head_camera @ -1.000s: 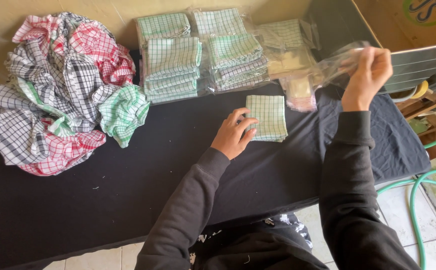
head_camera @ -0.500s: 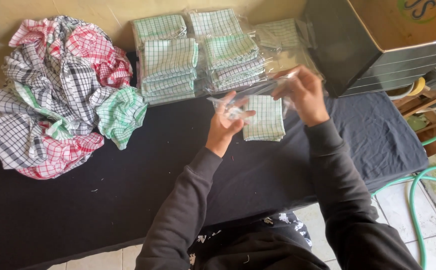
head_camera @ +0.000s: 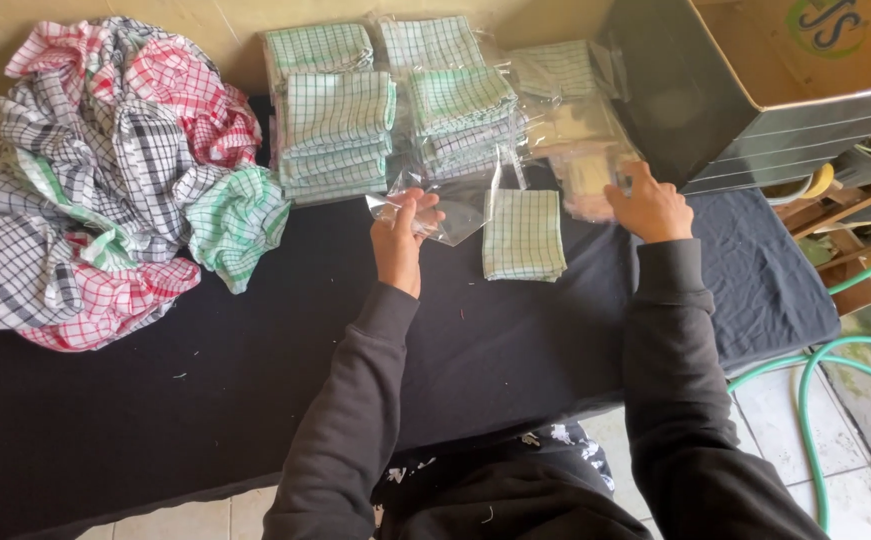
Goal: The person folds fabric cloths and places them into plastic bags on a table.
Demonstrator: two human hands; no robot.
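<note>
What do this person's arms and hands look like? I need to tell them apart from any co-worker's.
Both arms are covered by long dark charcoal sleeves of a soft sweatshirt-like top, ending in ribbed cuffs at the wrists. The left hand and right hand are bare: no gloves, and no rings or watch that I can make out. Small pale lint specks dot the fabric.

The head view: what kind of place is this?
Probably a small home workshop for packing cloths: stacks of bagged checked cloths, a heap of loose checked cloths, and a cardboard box beside a black-covered table.
</note>
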